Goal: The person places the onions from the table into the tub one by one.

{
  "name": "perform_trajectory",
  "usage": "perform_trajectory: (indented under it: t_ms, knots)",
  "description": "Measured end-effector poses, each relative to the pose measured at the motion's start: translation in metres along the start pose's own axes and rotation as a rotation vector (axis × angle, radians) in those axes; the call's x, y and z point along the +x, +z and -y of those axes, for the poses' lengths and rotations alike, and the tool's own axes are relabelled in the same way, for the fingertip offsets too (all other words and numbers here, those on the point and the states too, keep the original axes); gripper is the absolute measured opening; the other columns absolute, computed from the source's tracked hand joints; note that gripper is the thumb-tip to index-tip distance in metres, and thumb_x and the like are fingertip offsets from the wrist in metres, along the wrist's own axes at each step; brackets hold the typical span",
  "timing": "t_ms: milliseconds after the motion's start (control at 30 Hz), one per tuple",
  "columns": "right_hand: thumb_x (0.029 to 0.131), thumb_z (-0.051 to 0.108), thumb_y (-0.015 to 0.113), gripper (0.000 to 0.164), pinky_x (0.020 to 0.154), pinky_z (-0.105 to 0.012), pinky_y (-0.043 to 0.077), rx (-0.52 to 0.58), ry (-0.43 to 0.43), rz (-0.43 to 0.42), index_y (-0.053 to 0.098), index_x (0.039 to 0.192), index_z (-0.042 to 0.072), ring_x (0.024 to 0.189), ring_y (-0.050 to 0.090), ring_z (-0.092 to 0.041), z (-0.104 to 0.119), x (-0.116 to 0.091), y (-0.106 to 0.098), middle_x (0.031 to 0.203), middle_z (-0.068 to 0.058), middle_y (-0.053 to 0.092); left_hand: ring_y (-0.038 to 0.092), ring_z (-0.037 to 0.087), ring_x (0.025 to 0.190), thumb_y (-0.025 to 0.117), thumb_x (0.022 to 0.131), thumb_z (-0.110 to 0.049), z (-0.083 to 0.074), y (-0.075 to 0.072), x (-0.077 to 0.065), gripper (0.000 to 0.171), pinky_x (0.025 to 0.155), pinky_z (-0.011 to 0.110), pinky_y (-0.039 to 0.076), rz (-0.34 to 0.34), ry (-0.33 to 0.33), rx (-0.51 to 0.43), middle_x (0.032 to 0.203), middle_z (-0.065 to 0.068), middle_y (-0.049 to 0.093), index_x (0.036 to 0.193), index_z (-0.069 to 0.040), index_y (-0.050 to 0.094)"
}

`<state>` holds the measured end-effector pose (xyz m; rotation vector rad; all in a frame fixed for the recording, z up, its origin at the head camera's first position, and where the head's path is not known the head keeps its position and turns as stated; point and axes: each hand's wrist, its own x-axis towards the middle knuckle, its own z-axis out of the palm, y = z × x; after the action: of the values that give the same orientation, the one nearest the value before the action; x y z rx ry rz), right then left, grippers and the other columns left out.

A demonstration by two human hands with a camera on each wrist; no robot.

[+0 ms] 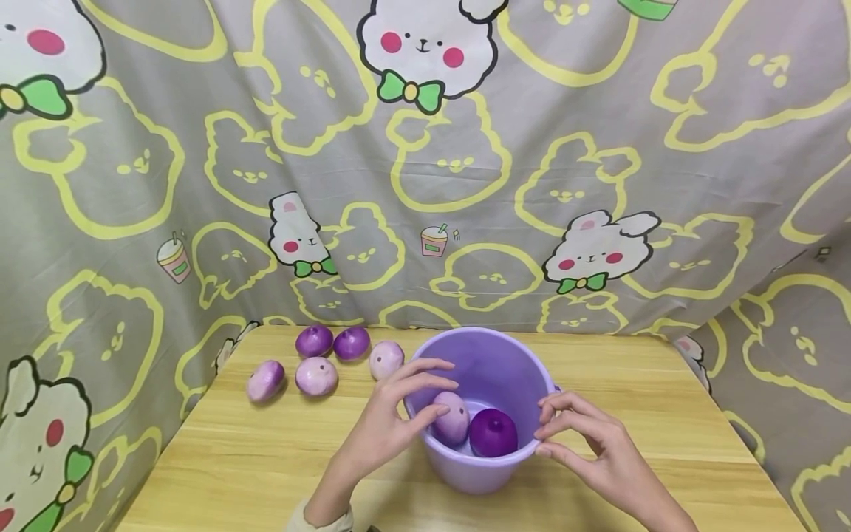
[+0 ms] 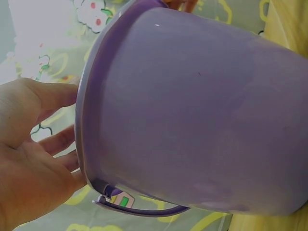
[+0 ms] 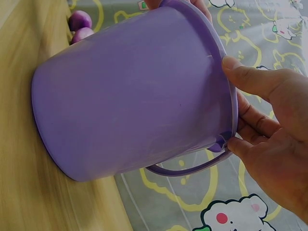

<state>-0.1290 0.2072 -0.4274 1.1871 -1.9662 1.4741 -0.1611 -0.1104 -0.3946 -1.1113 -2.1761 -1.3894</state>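
Observation:
A purple bucket (image 1: 473,473) stands upright on the table, with a pale purple-white onion (image 1: 452,423) and a dark purple onion (image 1: 493,434) at its bottom. Over the bucket's left rim reaches my left hand (image 1: 382,423), its fingers spread and its thumb above the pale onion; nothing shows between them. In the left wrist view that hand (image 2: 33,149) is beside the rim, its fingertips hidden behind it. My right hand (image 1: 608,447) pinches the right rim between thumb and fingers, as the right wrist view also shows at the hand (image 3: 279,115) near the handle (image 3: 187,169).
Several more onions lie on the wooden table (image 1: 266,458) left of the bucket: purple ones (image 1: 314,340) at the back, a pale one (image 1: 316,377) before them, a two-toned one (image 1: 266,381) farthest left, another pale one (image 1: 386,360) near the bucket. Patterned cloth (image 1: 465,281) hangs behind.

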Motion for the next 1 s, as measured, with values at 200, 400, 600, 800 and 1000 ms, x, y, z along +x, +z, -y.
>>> perform_trajectory:
  t_ms: [200, 400, 600, 800, 1000]
  knots:
    - [0.067, -0.025, 0.079, 0.048, 0.104, -0.025, 0.049, 0.001, -0.006, -0.001, 0.074, 0.104, 0.006, 0.123, 0.057, -0.018, 0.000, -0.001, 0.000, 0.110, -0.011, 0.063, 0.057, 0.023, 0.129, 0.076, 0.093, -0.010, 0.001, -0.004, 0.000, 0.028, 0.113, 0.038, 0.042, -0.035, -0.004, 0.011, 0.133, 0.004, 0.065, 0.119, -0.021, 0.074]
    - [0.067, -0.025, 0.079, 0.049, 0.105, -0.026, 0.048, -0.002, -0.002, -0.002, 0.074, 0.103, 0.007, 0.123, 0.057, -0.018, 0.001, -0.001, -0.001, 0.110, -0.011, 0.063, 0.058, 0.025, 0.127, 0.077, 0.091, -0.005, 0.003, -0.011, 0.000, 0.029, 0.111, 0.036, 0.044, -0.083, 0.002, 0.020, 0.131, 0.005, 0.067, 0.117, -0.018, 0.074]
    - [0.067, -0.025, 0.079, 0.048, 0.106, -0.026, 0.048, 0.006, -0.007, -0.005, 0.074, 0.103, 0.006, 0.124, 0.057, -0.018, 0.002, -0.001, -0.001, 0.110, -0.011, 0.063, 0.058, 0.027, 0.123, 0.076, 0.092, -0.005, 0.005, -0.018, 0.001, 0.027, 0.103, 0.030, 0.049, -0.119, 0.002, -0.001, 0.129, 0.009, 0.067, 0.118, -0.015, 0.074]
    - [0.067, -0.025, 0.079, 0.049, 0.106, -0.025, 0.048, -0.001, -0.004, -0.006, 0.074, 0.104, 0.007, 0.124, 0.057, -0.018, 0.001, -0.001, -0.001, 0.110, -0.011, 0.063, 0.060, 0.028, 0.122, 0.075, 0.091, 0.000, 0.010, -0.026, -0.001, 0.028, 0.107, 0.030, 0.048, -0.152, -0.031, -0.046, 0.128, 0.013, 0.067, 0.116, -0.013, 0.074]
    - [0.067, -0.025, 0.079, 0.049, 0.106, -0.026, 0.048, -0.001, 0.001, -0.004, 0.074, 0.103, 0.007, 0.124, 0.057, -0.018, 0.000, -0.001, 0.000, 0.110, -0.011, 0.063, 0.060, 0.029, 0.122, 0.074, 0.089, 0.007, 0.015, -0.034, -0.004, 0.026, 0.110, 0.031, 0.045, -0.191, -0.049, -0.077, 0.128, 0.014, 0.066, 0.114, -0.002, 0.072]
